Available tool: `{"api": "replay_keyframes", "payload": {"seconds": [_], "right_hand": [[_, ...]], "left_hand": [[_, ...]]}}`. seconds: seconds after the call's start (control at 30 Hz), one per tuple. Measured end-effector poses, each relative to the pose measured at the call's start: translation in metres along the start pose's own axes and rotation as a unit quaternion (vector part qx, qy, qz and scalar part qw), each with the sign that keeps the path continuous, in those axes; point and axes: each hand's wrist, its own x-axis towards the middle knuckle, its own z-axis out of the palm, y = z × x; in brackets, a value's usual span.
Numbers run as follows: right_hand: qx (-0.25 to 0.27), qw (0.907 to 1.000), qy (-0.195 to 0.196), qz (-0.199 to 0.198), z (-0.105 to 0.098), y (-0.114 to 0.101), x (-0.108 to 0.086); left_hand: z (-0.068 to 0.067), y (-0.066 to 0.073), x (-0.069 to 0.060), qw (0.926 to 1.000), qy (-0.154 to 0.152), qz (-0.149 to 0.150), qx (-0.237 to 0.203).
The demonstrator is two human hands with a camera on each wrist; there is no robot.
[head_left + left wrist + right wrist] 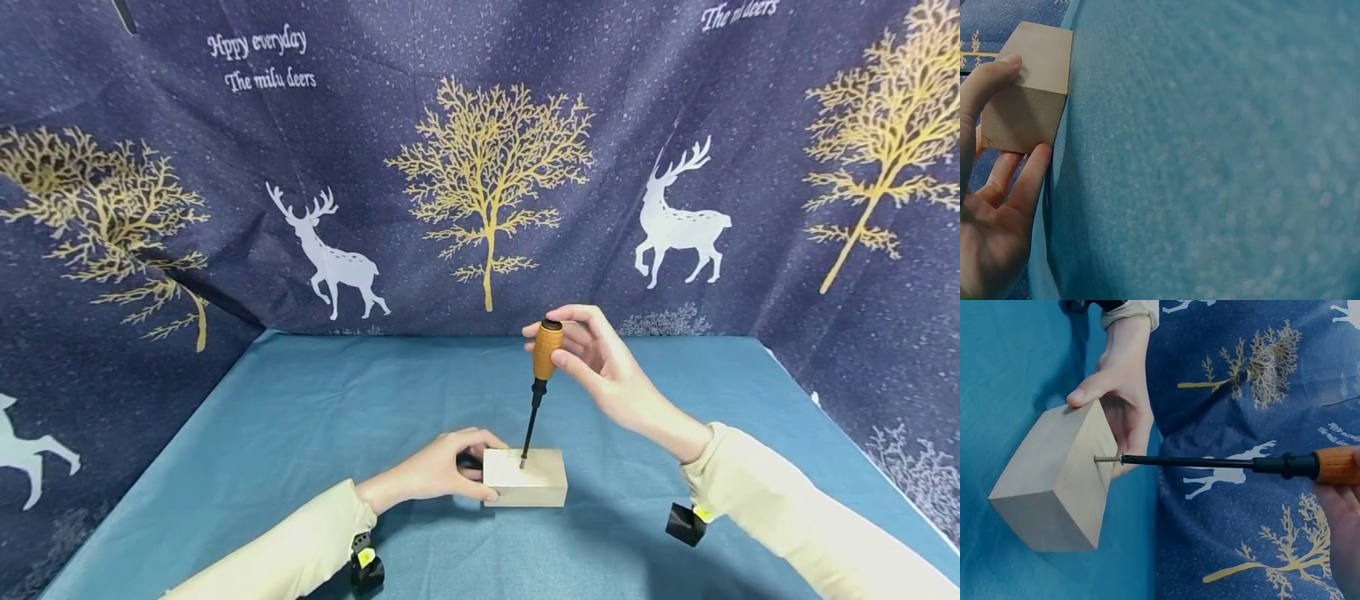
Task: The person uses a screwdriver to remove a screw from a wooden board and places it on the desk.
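Observation:
A pale wooden block (528, 493) lies on the blue cloth. My left hand (433, 472) grips its left end, the thumb (997, 74) on one face and fingers on the opposite side. A brass-coloured screw (1107, 459) stands in the block's top face, much of its threaded shank showing. The black shaft of a screwdriver (1191, 461) meets the screw's head. My right hand (606, 373) holds the screwdriver's orange handle (548, 350) from the right, thumb on the near side and index finger by the black cap. The screwdriver leans slightly right in the head view.
The blue cloth (360, 392) covers the table around the block. A dark blue curtain (450, 250) with white deer and golden trees hangs behind and along the sides. Each wrist carries a small black camera, one of them below the right sleeve (686, 525).

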Motion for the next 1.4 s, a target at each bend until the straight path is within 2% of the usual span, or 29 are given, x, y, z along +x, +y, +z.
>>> {"api": "replay_keyframes", "payload": {"seconds": [0.1,0.23,0.33,0.53,0.73,0.9,1.0,1.17,1.23,1.3,1.4], "right_hand": [[-0.002,1.0,0.008,-0.002,0.002,0.002,0.0],[-0.051,0.9964,0.065,0.022,0.003,0.004,-0.001],[-0.066,0.9933,0.088,0.037,0.002,0.004,0.0],[-0.03,0.9983,0.048,0.015,-0.002,0.001,0.001],[-0.022,0.9997,0.002,-0.009,-0.007,-0.002,0.002],[0.036,0.9982,-0.047,-0.008,-0.008,-0.001,0.001],[0.048,0.9983,-0.031,-0.01,-0.006,0.003,0.0],[0.012,0.9989,0.045,-0.004,-0.003,0.008,-0.001],[0.0,0.998,0.064,0.004,-0.003,0.008,-0.001],[-0.007,0.9979,0.064,0.008,-0.004,0.006,0.0],[-0.021,0.9987,0.045,0.009,-0.006,0.002,0.0]], "left_hand": [[0.0,0.0,0.0,1.0,0.001,0.0,0.0],[0.001,0.0,0.0,1.0,0.002,0.003,0.0],[0.001,0.0,-0.001,1.0,0.003,0.004,-0.001],[0.0,-0.001,-0.002,1.0,0.001,0.0,-0.005],[0.0,-0.001,-0.001,1.0,0.001,-0.002,-0.005],[0.0,-0.001,0.0,1.0,0.001,-0.007,-0.005],[0.0,-0.001,0.0,1.0,0.001,-0.006,-0.007],[0.0,-0.001,0.001,1.0,-0.003,0.0,-0.009],[0.0,-0.001,0.001,0.9999,-0.005,0.003,-0.01],[0.0,-0.001,0.001,0.9999,-0.005,0.007,-0.008],[-0.001,-0.002,0.002,1.0,-0.006,0.007,-0.002]]}}
